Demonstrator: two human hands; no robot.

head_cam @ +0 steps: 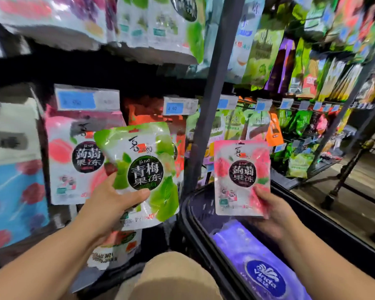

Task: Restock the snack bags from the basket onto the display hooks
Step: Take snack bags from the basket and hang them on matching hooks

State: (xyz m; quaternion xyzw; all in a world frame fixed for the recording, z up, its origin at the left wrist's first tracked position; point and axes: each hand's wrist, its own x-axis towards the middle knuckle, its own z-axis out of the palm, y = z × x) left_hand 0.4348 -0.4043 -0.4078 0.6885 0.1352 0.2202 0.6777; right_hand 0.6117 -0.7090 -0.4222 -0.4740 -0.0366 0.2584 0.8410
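**Two jelly snack bags held up before the display hooks**

The left grip [115,204] clasps a green bag [139,169] reading "青梅果冻". The right grip [273,211] holds a pink bag [241,176] reading "蒟蒻果冻" above the black basket [195,230], where a purple "Vinda" pack [264,276] lies. A shelf tag [180,107] reads "4 90".

Obstacles, as we count them: a dark upright post [212,105] splits the two bays and stands between our loaded grips. The left grip [115,204] holds a green plum jelly bag [143,169]; the right grip [271,215] holds a pink konjac jelly bag [241,176]. Price tags [87,98] cap the hook ends. Hung pink bags [74,161] fill the left bay behind the green one.

Free room: a dark band [95,68] under the top row; the basket [187,215] mouth above a purple Vinda pack [258,267]; bare floor [359,208] at right.
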